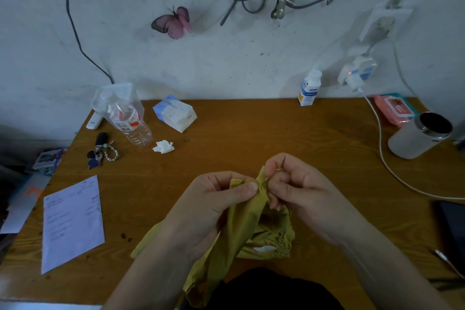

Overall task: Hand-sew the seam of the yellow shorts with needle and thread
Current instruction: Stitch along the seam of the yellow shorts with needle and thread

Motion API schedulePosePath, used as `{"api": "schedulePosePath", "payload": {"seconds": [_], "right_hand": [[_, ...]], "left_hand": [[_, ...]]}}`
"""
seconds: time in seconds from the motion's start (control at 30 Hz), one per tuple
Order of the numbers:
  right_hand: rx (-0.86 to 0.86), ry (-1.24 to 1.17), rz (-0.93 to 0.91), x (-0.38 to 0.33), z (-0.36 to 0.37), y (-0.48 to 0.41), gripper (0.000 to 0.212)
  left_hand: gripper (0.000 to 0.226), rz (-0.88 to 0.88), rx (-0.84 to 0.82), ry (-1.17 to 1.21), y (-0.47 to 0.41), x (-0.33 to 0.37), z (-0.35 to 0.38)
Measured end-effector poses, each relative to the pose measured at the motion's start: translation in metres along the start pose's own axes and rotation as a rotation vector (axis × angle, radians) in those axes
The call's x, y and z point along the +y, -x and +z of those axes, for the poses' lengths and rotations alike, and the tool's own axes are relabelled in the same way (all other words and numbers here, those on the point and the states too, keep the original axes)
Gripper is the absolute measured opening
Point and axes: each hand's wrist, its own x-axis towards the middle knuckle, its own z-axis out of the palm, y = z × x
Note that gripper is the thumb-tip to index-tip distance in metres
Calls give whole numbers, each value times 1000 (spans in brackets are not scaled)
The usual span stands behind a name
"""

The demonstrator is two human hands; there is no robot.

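The yellow shorts (241, 231) hang bunched over the near edge of the wooden table (251, 128), raised at their top between both hands. My left hand (214, 206) grips the fabric just below the seam, thumb pressed on the fold. My right hand (294, 184) pinches the bunched seam edge with thumb and forefinger. A thin light sliver, possibly the needle (278, 170), shows between its fingertips. I cannot make out the thread.
A printed paper sheet (73, 224) lies at the left. Behind it are keys (102, 151), a plastic bottle (128, 118), a tissue pack (175, 114) and a crumpled tissue (163, 146). At the right stand a grey cup (420, 136), a white cable (385, 158) and a small bottle (309, 88).
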Motion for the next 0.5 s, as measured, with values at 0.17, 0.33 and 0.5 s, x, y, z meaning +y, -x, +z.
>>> {"api": "schedulePosePath", "payload": {"seconds": [0.17,0.33,0.5], "right_hand": [[46,168,-33,-1,4,-1,1],[233,707,-291,-5,11,-1,11],[343,898,-545,3,23,-5,20]], "left_hand": [[14,20,31,-19,1,-1,3],[13,-25,76,-48,1,-2,2],[15,-6,101,-106,-2,-6,5]]}}
